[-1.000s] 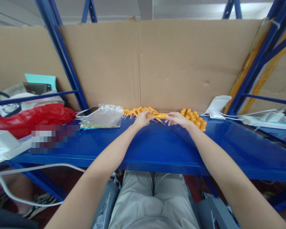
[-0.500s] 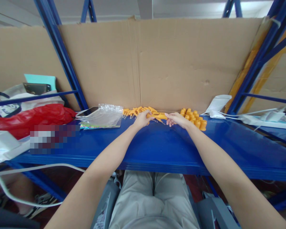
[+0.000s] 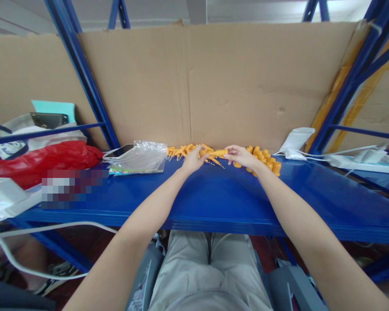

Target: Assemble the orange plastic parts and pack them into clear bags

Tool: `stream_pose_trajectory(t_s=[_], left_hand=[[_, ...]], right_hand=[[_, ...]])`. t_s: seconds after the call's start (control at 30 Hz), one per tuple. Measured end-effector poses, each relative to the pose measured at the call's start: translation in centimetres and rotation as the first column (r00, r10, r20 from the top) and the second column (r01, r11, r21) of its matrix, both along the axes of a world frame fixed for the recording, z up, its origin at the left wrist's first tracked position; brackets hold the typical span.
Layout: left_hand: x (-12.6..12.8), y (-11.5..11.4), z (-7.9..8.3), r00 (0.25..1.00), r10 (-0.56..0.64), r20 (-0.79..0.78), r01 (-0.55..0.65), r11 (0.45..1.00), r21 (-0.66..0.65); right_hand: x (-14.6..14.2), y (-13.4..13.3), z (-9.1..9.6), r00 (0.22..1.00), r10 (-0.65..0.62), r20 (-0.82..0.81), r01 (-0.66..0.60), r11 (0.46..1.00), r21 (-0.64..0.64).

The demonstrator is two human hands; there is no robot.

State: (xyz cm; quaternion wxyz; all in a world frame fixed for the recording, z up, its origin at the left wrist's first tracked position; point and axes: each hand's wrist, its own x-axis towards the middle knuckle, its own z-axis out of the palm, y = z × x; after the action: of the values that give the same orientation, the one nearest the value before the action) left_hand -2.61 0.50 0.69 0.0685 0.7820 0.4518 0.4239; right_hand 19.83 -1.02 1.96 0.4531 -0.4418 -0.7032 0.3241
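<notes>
The left hand (image 3: 194,160) and right hand (image 3: 242,156) each grip an end of 1 long orange plastic piece (image 3: 218,153), just above the blue metal shelf (image 3: 214,203).

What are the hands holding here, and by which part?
One orange plastic piece, pinched at its ends: left hand on the left end, right hand on the right.

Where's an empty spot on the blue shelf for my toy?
The blue shelf is bare along its front, from the middle rightward to the white power strip. Crowded at the back: orange pieces in the left hand and right hand, plastic bag, red bag.
</notes>
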Motion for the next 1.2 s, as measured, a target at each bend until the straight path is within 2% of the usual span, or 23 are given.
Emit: stream_pose_trajectory(t_s=[0.13, 0.3, 0.57, 0.63, 0.73, 0.9, 1.03, 1.2], left_hand=[[0.0, 0.5, -0.5, 1.0, 0.026, 0.009, -0.026, 1.0, 0.01], [-0.1, 1.2, -1.3, 0.988, 0.023, -0.15, -0.018, 0.999, 0.032], [0.1, 1.1, -1.5, 0.944, -0.041, -0.328, 0.08, 0.991, 0.108], [0.4, 1.0, -1.4, 0.918, -0.054, -0.393, 0.118, 0.983, 0.14], [1.3, 0.9, -1.0, 0.839, -0.065, -0.54, 0.188, 0.966, 0.176], [4.6, 1.2, 0.0, 0.727, -0.081, -0.681, 0.239, 0.961, 0.141], [7.8, 1.7, 0.4, 0.682, -0.094, -0.725, 0.138, 0.99, 0.002], [10.8, 2.3, 0.2, 0.691, -0.106, -0.715, 0.004, 0.99, -0.143]], right_hand=[[0.7, 1.1, -0.2, 0.996, -0.09, -0.012, 0.091, 0.982, 0.163], [1.7, 1.1, 0.1, 0.943, -0.292, 0.158, 0.217, 0.903, 0.371], [2.1, 0.8, 0.6, 0.827, -0.478, 0.296, 0.212, 0.753, 0.623], [2.0, 0.5, 0.6, 0.788, -0.517, 0.334, 0.21, 0.736, 0.643], [1.7, -0.2, 0.7, 0.716, -0.569, 0.404, 0.228, 0.738, 0.635], [1.3, -1.2, 0.9, 0.62, -0.627, 0.472, 0.269, 0.735, 0.623], [1.2, -1.4, 0.9, 0.587, -0.64, 0.496, 0.289, 0.737, 0.611], [1.3, -1.4, 0.9, 0.588, -0.652, 0.478, 0.308, 0.727, 0.614]])
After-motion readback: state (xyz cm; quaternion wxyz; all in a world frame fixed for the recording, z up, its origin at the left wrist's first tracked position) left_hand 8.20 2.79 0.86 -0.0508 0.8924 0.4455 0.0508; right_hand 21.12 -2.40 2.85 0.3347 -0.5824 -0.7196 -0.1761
